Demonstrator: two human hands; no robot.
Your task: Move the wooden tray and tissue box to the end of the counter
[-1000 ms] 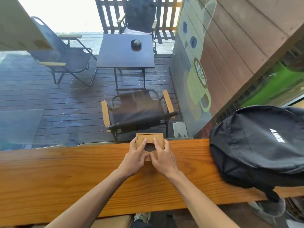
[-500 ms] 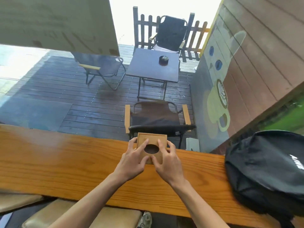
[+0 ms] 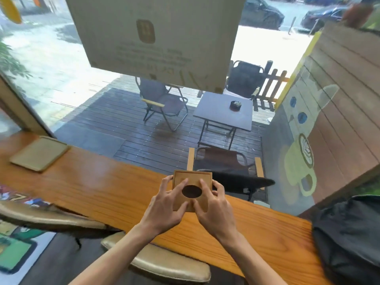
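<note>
The square wooden tissue box [image 3: 193, 179], with a dark oval hole in its top, is gripped from both sides just above the long wooden counter [image 3: 102, 188]. My left hand [image 3: 166, 204] clasps its left side with fingers over the top. My right hand [image 3: 213, 206] clasps the right side the same way. A flat wooden tray [image 3: 39, 153] lies at the far left end of the counter, beside the window frame.
A black backpack [image 3: 349, 239] rests on the counter's right end. Padded stools [image 3: 162, 264] stand under the counter's near edge. Beyond the window are deck chairs and a small table [image 3: 224, 112]. A large sign hangs on the glass above.
My view has swung left and up, bringing the tray and the counter's left end into sight. Both hands still hold the tissue box, now farther from the backpack.
</note>
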